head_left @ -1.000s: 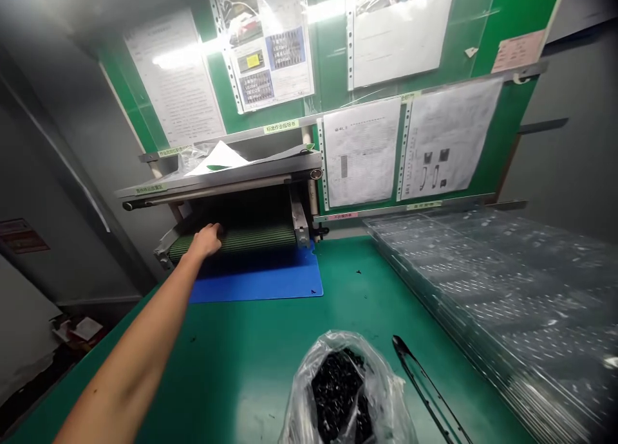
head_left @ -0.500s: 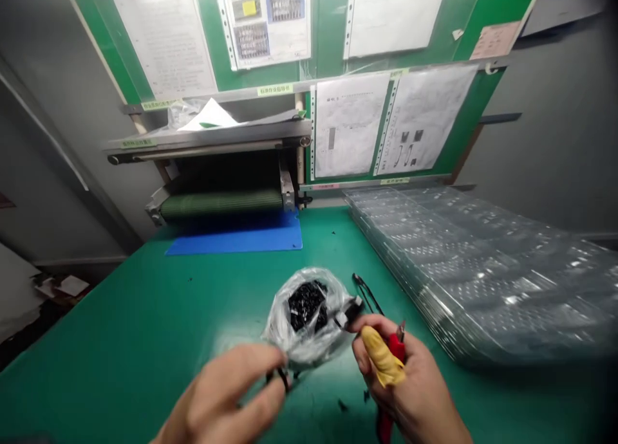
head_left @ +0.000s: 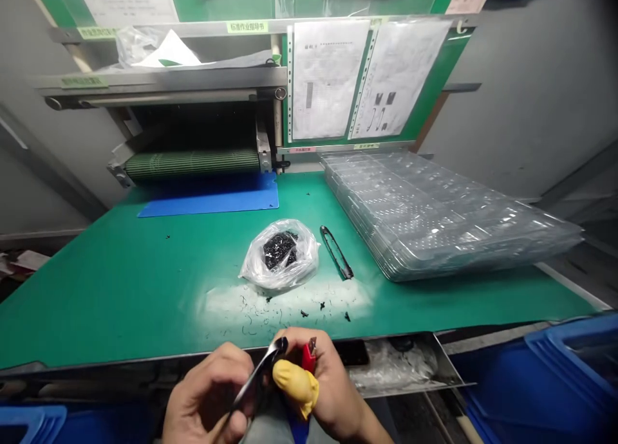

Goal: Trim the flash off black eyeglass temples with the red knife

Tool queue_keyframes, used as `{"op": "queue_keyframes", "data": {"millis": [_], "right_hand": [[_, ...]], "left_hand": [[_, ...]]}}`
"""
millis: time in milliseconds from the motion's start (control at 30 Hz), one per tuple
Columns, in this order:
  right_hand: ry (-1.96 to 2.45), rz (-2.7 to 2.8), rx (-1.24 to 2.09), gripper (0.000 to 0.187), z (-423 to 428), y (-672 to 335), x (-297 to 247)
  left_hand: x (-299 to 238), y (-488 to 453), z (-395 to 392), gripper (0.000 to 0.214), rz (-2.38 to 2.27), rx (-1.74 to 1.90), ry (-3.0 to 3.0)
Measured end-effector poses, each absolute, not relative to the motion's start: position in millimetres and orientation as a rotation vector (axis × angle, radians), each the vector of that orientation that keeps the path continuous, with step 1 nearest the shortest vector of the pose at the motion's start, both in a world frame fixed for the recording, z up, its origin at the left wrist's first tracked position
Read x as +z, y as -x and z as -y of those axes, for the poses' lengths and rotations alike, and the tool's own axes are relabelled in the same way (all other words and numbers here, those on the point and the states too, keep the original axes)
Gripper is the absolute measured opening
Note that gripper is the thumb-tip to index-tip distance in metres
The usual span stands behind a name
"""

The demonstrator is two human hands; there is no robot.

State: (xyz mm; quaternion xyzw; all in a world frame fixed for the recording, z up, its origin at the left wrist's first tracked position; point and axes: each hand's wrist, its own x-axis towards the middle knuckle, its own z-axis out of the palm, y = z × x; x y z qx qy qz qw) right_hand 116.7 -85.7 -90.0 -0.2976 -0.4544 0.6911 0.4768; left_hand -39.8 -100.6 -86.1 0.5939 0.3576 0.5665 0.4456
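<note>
My left hand (head_left: 212, 392) is closed around a long, narrow black plastic frame (head_left: 255, 374), which slants up to the right with a glossy edge. My right hand (head_left: 323, 383), with a yellow finger cot (head_left: 297, 386) on the thumb, is closed at the frame's upper end. It also holds a red-handled tool (head_left: 309, 358) whose metal tip sticks up; most of the tool is hidden. Both hands are in front of the table edge. A similar black plastic frame (head_left: 337, 253) lies on the table beside a clear plastic bag (head_left: 304, 264) with small black scraps.
Black shavings (head_left: 248, 318) are scattered on the green table (head_left: 120, 289). Stacked clear trays (head_left: 434, 225) stand to the right. A conveyor belt end (head_left: 193, 164) and a blue sheet (head_left: 207, 196) are behind. Below the edge are an open drawer (head_left: 415, 386) and blue bins (head_left: 541, 379).
Both hands have drawn down and back from beside the bag to below the table edge, coming together at the black frame. The view has tilted lower, showing the drawer and bins.
</note>
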Motion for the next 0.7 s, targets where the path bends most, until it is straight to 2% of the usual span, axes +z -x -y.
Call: {"op": "queue_keyframes", "data": {"millis": [133, 200, 367, 433, 700], "right_hand": [[0.712, 1.215, 1.671, 0.031, 86, -128, -82], [0.737, 1.300, 1.644, 0.026, 87, -133, -76], [0.795, 1.727, 1.264, 0.015, 94, -135, -68], [0.756, 1.763, 1.270, 0.012, 97, -132, -71], [0.733, 1.639, 1.181, 0.003, 107, -123, -87]], "left_hand": [[-77, 49, 96, 0.007, -0.826, 1.370, -1.715], [-74, 54, 94, 0.016, -0.787, 1.340, -1.847], [-64, 69, 99, 0.030, -0.700, 1.160, -1.957], [-60, 73, 101, 0.033, -0.666, 1.109, -1.958], [-54, 65, 112, 0.023, -0.869, 1.105, -1.799]]}}
